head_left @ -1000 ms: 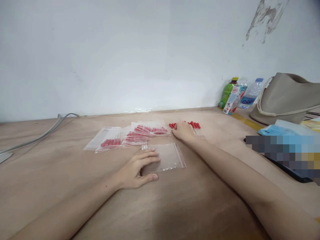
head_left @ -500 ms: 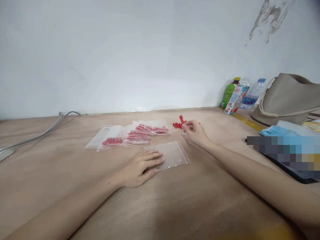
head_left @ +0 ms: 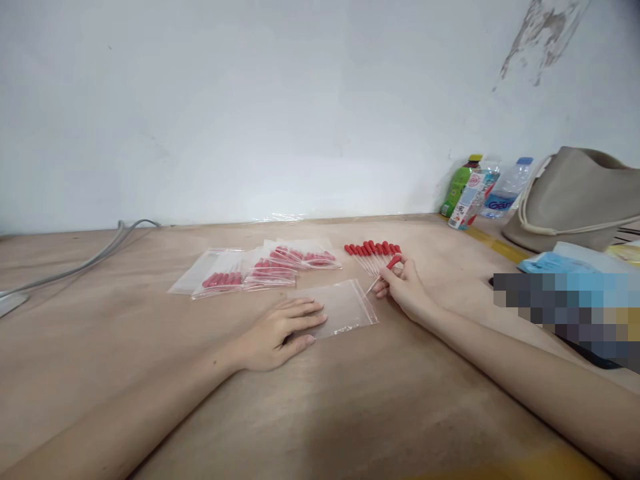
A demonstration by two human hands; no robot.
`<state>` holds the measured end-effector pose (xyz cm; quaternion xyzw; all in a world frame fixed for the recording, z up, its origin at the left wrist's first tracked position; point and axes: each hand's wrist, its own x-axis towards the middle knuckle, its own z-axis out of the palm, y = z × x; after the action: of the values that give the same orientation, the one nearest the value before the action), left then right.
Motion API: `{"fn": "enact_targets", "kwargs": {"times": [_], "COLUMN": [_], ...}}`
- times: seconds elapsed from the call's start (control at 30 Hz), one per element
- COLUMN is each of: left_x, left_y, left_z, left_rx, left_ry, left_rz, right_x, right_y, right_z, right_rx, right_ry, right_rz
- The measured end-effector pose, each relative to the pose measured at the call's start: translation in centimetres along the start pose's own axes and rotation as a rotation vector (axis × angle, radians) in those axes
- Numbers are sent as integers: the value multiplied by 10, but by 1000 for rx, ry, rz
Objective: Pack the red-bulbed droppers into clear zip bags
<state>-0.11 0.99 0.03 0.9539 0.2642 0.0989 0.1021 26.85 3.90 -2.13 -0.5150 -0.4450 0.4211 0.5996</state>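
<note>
My left hand (head_left: 280, 330) lies flat, fingers stretched out, on the left part of an empty clear zip bag (head_left: 345, 308) on the wooden table. My right hand (head_left: 406, 287) is closed in a pinch on one red-capped dropper (head_left: 384, 272), held just right of the bag's far corner. A row of several loose red-capped droppers (head_left: 371, 253) lies just beyond that hand. Several filled zip bags with red droppers (head_left: 260, 268) lie spread to the far left of the empty bag.
A grey cable (head_left: 75, 267) runs along the far left of the table (head_left: 350, 413). Against the wall at the right stand a green bottle (head_left: 459, 183) and a water bottle (head_left: 505, 190), beside a beige bag (head_left: 575, 197). A blurred patch covers items at the right edge.
My right hand has pulled back from the row of droppers toward the empty bag, with one dropper now pinched in it. My left hand has stayed on the bag.
</note>
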Motion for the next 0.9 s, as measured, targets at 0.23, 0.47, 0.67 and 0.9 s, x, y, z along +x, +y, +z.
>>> {"fn": "enact_targets", "kwargs": {"times": [0.23,0.47,0.67,0.9], "left_x": [0,-3,-2,-3], "left_y": [1,3,4,1], "left_z": [0,0,-1,-1], "left_rx": [-2,-6,0,-94], "left_ry": [15,41,34,49], "left_rz": [-1,-41,-44,-132], "right_x": [-8,-11,-13,-9], "right_y": [1,-4,-5,-9], "right_z": [-2,-12,-11,-10], "right_rx": [277,237,83,-189], "right_ry": [-131,-512,-711,-644], "right_rz": [134,142,65,83]}}
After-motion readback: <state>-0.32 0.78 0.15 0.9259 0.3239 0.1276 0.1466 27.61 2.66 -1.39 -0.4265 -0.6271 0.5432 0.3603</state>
